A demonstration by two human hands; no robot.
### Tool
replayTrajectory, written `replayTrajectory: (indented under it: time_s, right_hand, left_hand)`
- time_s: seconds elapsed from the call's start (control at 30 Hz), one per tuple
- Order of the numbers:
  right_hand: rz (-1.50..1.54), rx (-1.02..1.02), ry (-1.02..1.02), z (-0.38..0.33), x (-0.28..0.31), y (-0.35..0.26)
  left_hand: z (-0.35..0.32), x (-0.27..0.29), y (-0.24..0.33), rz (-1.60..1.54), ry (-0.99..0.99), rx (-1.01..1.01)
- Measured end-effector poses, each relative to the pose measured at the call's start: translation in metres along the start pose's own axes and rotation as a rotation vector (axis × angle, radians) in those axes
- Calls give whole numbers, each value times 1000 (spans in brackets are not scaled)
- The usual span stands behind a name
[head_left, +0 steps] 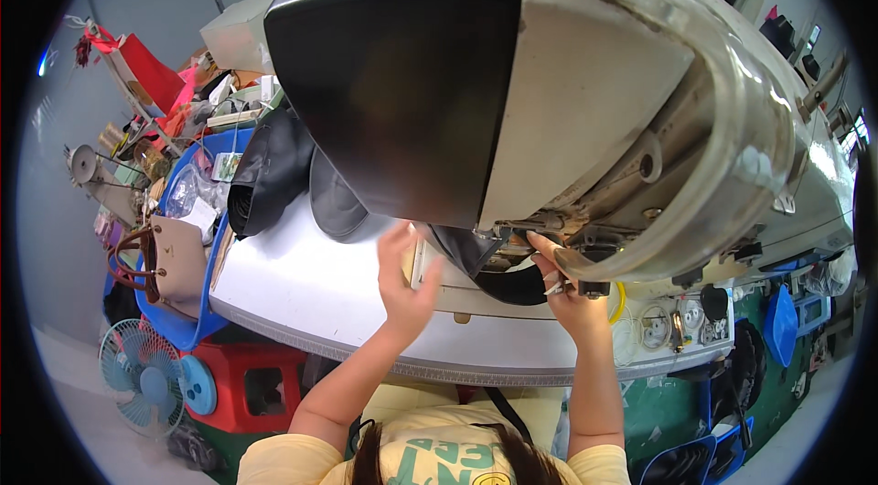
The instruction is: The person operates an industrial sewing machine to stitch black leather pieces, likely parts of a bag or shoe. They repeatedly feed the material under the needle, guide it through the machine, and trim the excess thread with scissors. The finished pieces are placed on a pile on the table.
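A big industrial sewing machine (567, 82) fills the upper part of the head view, very close to the camera. Under its head lies a piece of black material (512, 279) on the pale machine bed. My left hand (402, 279) rests flat, fingers spread, on the bed just left of the black piece. My right hand (560, 288) reaches up under the machine head, fingertips on the black material beside the needle area. Whether it grips the piece is hidden by the machine.
The light grey work table (302, 288) holds more black pieces (274, 169) at its far left. A tan handbag (169, 256) and blue bins (197, 329) stand to the left, with a small fan (137, 375) and red stool (251, 384) on the floor. Thread spools and dials (672, 320) sit right.
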State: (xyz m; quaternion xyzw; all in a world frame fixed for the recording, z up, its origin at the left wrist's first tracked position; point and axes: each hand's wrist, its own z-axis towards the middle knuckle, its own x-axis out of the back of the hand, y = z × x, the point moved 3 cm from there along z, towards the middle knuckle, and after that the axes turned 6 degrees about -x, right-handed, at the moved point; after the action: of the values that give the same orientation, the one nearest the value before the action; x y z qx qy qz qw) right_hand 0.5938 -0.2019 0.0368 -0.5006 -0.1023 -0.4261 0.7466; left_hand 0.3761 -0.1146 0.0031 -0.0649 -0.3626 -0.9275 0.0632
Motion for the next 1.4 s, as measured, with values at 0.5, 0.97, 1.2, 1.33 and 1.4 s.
replayTrajectory:
  time_s: [0.5,0.97,1.2,1.33,1.4]
  right_hand:
    - [-173,335,189,-4,6,-69]
    - [-141,311,56,-39,-21,-78]
    - [-122,279,46,-40,-17,-76]
    - [-106,277,63,-40,-13,-73]
    - [-99,270,66,-38,-11,-72]
  left_hand:
    - [12,21,-61,-1144,-400,840]
    - [-19,21,-54,-1129,-266,842]
    - [-26,19,-42,-1143,-180,814]
    - [-27,24,-32,-1110,-222,805]
    - [-26,23,-25,-1115,-219,831]
